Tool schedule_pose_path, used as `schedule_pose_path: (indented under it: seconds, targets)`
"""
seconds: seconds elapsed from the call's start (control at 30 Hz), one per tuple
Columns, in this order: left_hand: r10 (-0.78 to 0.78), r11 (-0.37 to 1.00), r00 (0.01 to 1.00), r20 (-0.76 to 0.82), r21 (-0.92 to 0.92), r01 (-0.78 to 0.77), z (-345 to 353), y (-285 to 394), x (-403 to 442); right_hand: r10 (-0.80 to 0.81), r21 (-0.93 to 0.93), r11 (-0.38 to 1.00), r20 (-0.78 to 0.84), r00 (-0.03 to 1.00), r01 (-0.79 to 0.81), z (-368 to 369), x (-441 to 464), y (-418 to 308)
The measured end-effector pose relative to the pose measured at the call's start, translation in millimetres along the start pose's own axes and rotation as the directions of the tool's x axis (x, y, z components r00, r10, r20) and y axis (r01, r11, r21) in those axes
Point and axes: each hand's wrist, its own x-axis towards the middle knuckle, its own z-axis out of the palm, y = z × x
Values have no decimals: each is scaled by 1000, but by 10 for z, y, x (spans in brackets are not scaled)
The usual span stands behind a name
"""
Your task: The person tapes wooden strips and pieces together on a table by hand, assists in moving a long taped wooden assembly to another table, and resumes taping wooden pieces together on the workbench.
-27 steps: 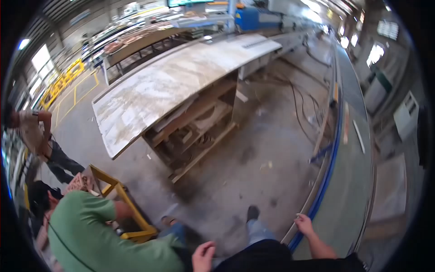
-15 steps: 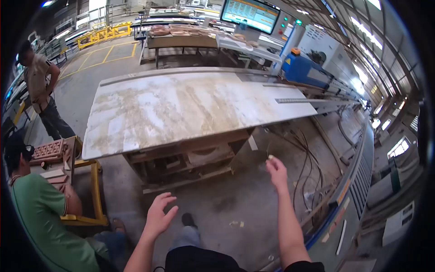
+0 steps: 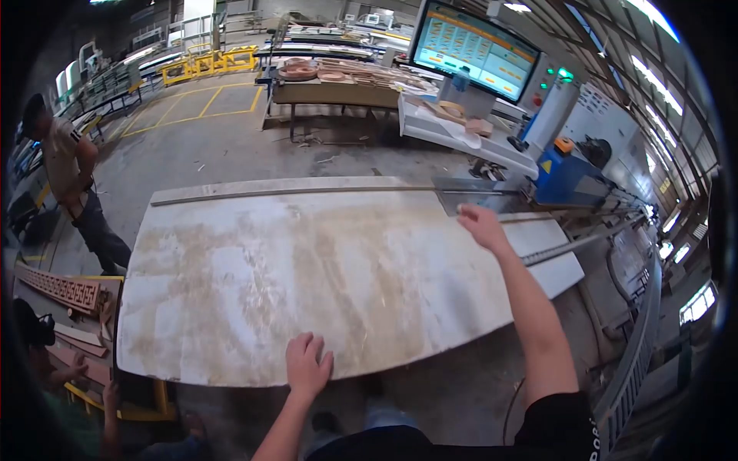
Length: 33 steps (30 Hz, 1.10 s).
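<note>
A long table (image 3: pixel 323 284) with a worn white top, stained brown, stretches out in front of me. My left hand (image 3: pixel 307 367) is at its front edge, fingers apart and nothing held; whether it touches the top I cannot tell. Over the far right part of the table reaches my right hand (image 3: pixel 480 225), its fingers pinched together. A small pale bit shows at those fingertips, too small to name. Just beyond that hand lies a grey metal plate (image 3: pixel 480 201) set at the table's far edge.
A lit monitor (image 3: pixel 475 50) stands past the table, beside a blue machine (image 3: pixel 573 178). One person (image 3: pixel 73 180) stands at left; another person's hand (image 3: pixel 75 367) rests by wooden pieces on a yellow-framed cart (image 3: pixel 165 399). A bench (image 3: pixel 338 94) holds wooden parts.
I have come closer to the table. My right hand has moved from beside the table to above its far right part, and my left hand has reached the front edge.
</note>
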Motion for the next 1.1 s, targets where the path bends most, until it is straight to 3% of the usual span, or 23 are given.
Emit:
schedule_pose_path:
  seconds: [0.07, 0.13, 0.2, 0.23, 0.27, 0.3, 0.33, 0.37, 0.4, 0.43, 0.5, 0.6, 0.7, 0.77, 0.8, 0.87, 0.9, 0.93, 0.97, 1.0, 1.03, 1.07, 1.1]
  targets:
    - [6, 962, 999, -40, 274, 5, 47, 195, 73, -36, 30, 999, 7, 999, 36, 43, 855, 234]
    - [23, 941, 998, -58, 339, -3, 148, 220, 97, -49, -68, 996, 31, 998, 51, -23, 1869, 465]
    - [20, 909, 997, -74, 416, 13, 194, 171, 331, -236, -301, 936, -147, 960, 184, -34, 2760, 759]
    - [1, 926, 998, -58, 377, 21, 204, 148, 357, -322, -539, 826, -212, 923, 164, 31, 3138, 981]
    - [-51, 938, 997, -58, 341, 68, 214, 218, 279, -247, -420, 897, -206, 947, 142, 23, 3476, 1191]
    - [-77, 934, 995, -56, 345, 92, 182, 267, 343, -622, -700, 633, -205, 756, 331, 242, 4319, 2075]
    - [-98, 932, 994, -51, 345, 110, 199, 305, 385, -384, -429, 844, -65, 921, 322, 98, 4608, 1959]
    - [-125, 927, 991, -51, 349, 135, 218, 316, 400, -106, -184, 976, 82, 991, 120, -71, 4865, 1781]
    - [-132, 944, 990, -40, 300, 138, 210, 299, 455, -203, -383, 902, 31, 979, 199, -56, 5113, 1863]
    - [-126, 949, 991, -44, 287, 133, 182, 299, 510, -351, -341, 885, -38, 935, 318, 112, 5544, 2327]
    - [-76, 948, 995, -63, 304, 92, -29, 199, 470, -356, -470, 830, -34, 934, 299, 39, 5642, 2247]
    - [-83, 960, 994, -64, 262, 97, -104, 215, 441, -470, -542, 769, -118, 875, 340, -11, 5422, 1767]
    - [-108, 964, 992, -61, 236, 120, -65, 223, 439, -706, -499, 686, -282, 649, 530, 161, 5139, 1312]
    - [-121, 973, 991, -58, 191, 130, -78, 203, 426, -772, -321, 626, -386, 506, 711, 510, 4882, 865]
    - [-125, 972, 990, -64, 194, 136, -39, 147, 407, -741, -130, 642, -358, 568, 755, 743, 4784, 724]
    - [-193, 981, 978, -82, 3, 194, 17, 31, 328, -524, 516, 634, -261, 811, 576, 1147, 3593, -241]
    - [-188, 982, 979, -82, 5, 189, -107, 78, 288, -551, 618, 582, -177, 816, 528, 1312, 2905, -738]
    - [-404, 889, 912, -74, -266, 373, -283, 220, 269, -573, 710, 535, -92, 814, 457, 1478, 2216, -1236]
    - [-588, 699, 809, -5, -506, 505, -508, 310, 213, -624, 841, 426, 7, 781, 333, 1743, 1625, -1538]
    - [-580, 705, 815, -1, -502, 501, -728, 343, 35, -668, 933, 324, 108, 737, 157, 2007, 1036, -1842]
    - [-639, 634, 758, -133, -649, 420, -972, 368, -201, -701, 968, 249, 206, 683, -37, 2271, 447, -2147]
    - [-701, 560, 669, -246, -770, 304, -1247, 390, -430, -842, 985, 119, 166, 513, -124, 2263, -219, -2659]
    - [-694, 601, 608, -385, -775, 196, -1561, 446, -634, -826, 935, 135, 289, 484, -329, 2170, -833, -3216]
